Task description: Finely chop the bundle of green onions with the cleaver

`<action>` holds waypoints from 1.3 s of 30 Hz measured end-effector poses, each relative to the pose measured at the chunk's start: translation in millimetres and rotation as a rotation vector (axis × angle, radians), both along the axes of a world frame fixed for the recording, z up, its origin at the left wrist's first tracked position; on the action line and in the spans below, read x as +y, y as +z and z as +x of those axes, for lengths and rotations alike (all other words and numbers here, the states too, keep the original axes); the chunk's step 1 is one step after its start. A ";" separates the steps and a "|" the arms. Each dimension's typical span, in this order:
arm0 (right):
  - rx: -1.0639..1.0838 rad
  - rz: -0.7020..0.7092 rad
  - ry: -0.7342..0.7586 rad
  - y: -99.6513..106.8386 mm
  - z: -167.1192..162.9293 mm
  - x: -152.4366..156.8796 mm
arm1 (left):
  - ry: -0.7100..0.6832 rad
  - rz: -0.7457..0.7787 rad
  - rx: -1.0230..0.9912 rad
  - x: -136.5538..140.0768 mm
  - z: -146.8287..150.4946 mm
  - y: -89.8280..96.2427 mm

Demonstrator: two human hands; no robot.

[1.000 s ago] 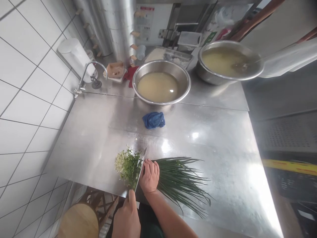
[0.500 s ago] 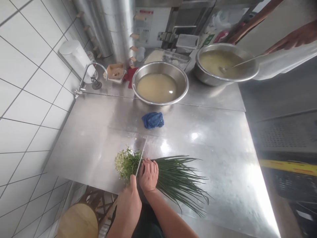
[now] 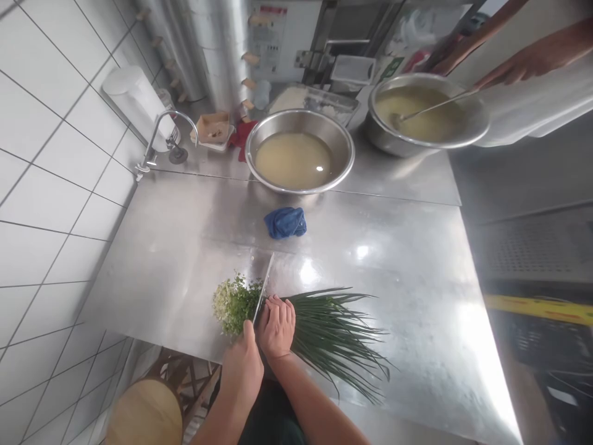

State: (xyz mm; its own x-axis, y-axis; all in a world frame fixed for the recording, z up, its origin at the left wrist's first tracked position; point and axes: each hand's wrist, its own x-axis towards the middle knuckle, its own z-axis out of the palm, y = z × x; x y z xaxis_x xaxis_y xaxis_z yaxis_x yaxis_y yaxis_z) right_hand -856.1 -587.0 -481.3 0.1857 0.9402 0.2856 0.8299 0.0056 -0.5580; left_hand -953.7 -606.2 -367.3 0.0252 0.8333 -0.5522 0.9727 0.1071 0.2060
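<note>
My left hand [image 3: 243,364] is closed around the handle of a kitchen knife [image 3: 265,285], its blade pointing away from me across the steel table. Just right of the blade, my right hand [image 3: 278,326] lies over a bunch of scallions [image 3: 336,340], fingers together, pressing it down. The long green leaves fan out to the right from under that hand. Left of the blade is a heap of chopped scallions [image 3: 234,303], pale at the left and greener near the knife. The handle and the bunch's cut end are mostly hidden by my hands.
Beyond my hands lie a blue cloth [image 3: 285,222] and a steel bowl [image 3: 301,161] of cloudy yellowish liquid. A co-worker's hand [image 3: 514,71] holds a ladle [image 3: 430,110] in a second bowl [image 3: 393,145]. A tap [image 3: 160,133] stands left; a round stool [image 3: 144,414] is below the table edge.
The knife blade has shifted slightly, and its flat side shows less. My right hand keeps its place on the scallions. The co-worker's ladle has swung left in the far bowl.
</note>
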 end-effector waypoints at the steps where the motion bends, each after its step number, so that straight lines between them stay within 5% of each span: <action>1: 0.001 0.001 0.004 -0.5 -0.1 -0.3 | 0.000 -0.022 0.000 4.9 -0.8 5.1; 9: 0.013 0.032 0.000 0.5 -0.4 1.4 | -0.025 -0.163 0.040 -18.9 -4.6 49.8; 14: 0.001 0.014 0.009 1.8 0.1 0.9 | -0.033 -0.229 0.115 -43.1 -6.9 29.8; 19: 0.025 0.026 0.010 -2.1 0.4 -1.5 | -0.034 -0.093 0.038 -6.4 4.4 4.6; 24: 0.051 0.028 0.001 -4.7 0.4 -3.2 | -0.010 -0.063 -0.006 9.2 0.8 21.1; 31: 0.044 0.043 0.018 -6.5 2.2 -3.3 | -0.063 -0.194 0.083 -31.0 -7.9 43.9; 34: 0.029 0.034 0.020 -7.4 2.2 -3.3 | -0.067 -0.237 0.130 -39.4 -7.7 30.1; 39: 0.057 0.036 0.013 -7.6 2.2 -3.0 | -0.060 -0.049 0.044 -12.6 3.8 0.0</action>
State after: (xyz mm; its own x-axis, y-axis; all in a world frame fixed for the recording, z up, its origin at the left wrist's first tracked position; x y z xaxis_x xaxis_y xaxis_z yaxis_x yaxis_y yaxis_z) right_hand -853.9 -590.0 -488.9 0.1907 0.9319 0.3086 0.7965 0.0368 -0.6035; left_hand -949.9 -618.8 -367.4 0.0490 0.8027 -0.5943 0.9856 0.0575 0.1590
